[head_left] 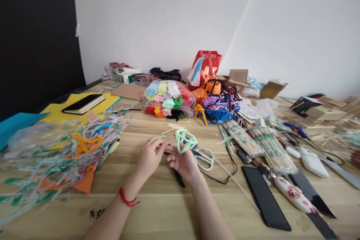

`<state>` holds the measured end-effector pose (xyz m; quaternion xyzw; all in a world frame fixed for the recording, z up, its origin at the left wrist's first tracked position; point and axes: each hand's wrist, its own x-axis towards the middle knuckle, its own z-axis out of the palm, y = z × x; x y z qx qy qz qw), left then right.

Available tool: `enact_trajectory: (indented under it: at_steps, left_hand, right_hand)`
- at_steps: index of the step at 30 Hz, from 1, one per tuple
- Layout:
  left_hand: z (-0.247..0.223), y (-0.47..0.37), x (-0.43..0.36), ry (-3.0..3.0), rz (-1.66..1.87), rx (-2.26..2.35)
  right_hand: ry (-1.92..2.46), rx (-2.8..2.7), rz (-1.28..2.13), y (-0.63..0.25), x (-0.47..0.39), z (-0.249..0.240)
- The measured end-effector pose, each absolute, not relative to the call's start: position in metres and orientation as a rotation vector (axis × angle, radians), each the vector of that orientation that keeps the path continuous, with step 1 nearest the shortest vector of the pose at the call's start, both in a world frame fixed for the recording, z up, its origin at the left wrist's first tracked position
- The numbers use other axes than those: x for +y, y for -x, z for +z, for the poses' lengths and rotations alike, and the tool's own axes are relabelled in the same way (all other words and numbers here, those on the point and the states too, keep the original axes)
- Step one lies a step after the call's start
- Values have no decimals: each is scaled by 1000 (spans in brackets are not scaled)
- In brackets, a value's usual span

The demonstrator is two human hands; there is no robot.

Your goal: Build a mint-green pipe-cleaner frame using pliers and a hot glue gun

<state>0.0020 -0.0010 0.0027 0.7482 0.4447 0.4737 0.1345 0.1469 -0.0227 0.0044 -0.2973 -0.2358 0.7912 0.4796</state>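
A small light green open frame (pixel 189 141) of bent fuzzy strips, like pipe cleaners, rests in my right hand (pixel 184 163). That hand is turned palm up with its fingers partly curled. My left hand (pixel 150 159) meets its fingertips, thumb and fingers pinched together; whatever lies between them is too small to make out. Beneath the hands, a black-handled tool (pixel 178 178) is mostly covered. White-handled scissors (pixel 206 158) lie just right of my right hand, their blades hidden.
At left spreads a heap of plastic-wrapped strips (pixel 62 161). Behind the hands sit a bag of coloured pipe cleaner bundles (pixel 168 99) and a red bag (pixel 206 68). On the right are packs of wooden sticks (pixel 271 150), a black phone (pixel 266 198) and a hot glue gun (pixel 296 129).
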Motion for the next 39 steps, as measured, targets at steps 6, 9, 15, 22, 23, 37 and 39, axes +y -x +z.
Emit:
enact_trajectory:
  at_steps: [6, 9, 15, 22, 23, 37, 39]
  left_hand:
    - [-3, -1, 1, -2289, 1317, 1391]
    - [-4, 1, 3, -2306, 1207, 1445]
    - [-1, 1, 4, -2252, 1156, 1468]
    - [3, 0, 3, -2076, 1224, 1382]
    - [4, 0, 3, -2047, 1227, 1373]
    - [7, 0, 0, -2150, 1287, 1251]
    - [6, 1, 0, -2297, 1254, 1293]
  right_hand:
    - [847, -646, 1829, -141, -18, -1]
    - [935, -775, 1659, -138, -16, -8]
    - [963, -879, 1609, -137, -17, -9]
    - [955, -843, 1564, -136, -16, -10]
    - [949, -836, 1568, -136, -15, -10]
    - [902, -740, 1643, -141, -16, -3]
    - [929, -744, 1630, -140, -15, -6]
